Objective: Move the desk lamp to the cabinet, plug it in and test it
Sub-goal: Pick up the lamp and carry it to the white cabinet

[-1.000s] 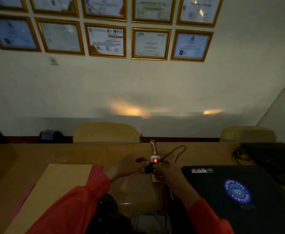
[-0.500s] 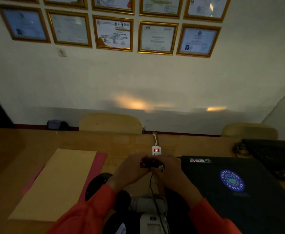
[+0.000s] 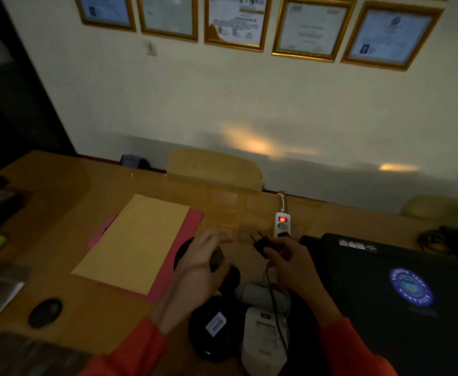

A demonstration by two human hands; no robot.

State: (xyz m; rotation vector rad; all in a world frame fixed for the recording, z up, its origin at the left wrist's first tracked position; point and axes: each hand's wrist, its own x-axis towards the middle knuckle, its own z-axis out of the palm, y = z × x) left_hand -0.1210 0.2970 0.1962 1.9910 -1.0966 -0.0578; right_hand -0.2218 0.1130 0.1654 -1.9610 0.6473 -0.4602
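**Dim office desk, plug held free of the power strip**

Wooden desk [image 3: 59,267] below a wall of framed certificates [image 3: 313,28] filled the dark scene. At the centre, the right hand [image 3: 290,260] was closed around a black plug [image 3: 260,241], prongs up, just beside the white power strip [image 3: 282,225] and apart from it. Its cord [image 3: 275,308] ran down towards the person. The left hand [image 3: 203,260] curled loosely around a dark lamp part [image 3: 217,260]; the grip was unclear. Further out lay a tan envelope [image 3: 135,242] on a pink folder [image 3: 192,221], and a closed black laptop [image 3: 398,308] to the right.
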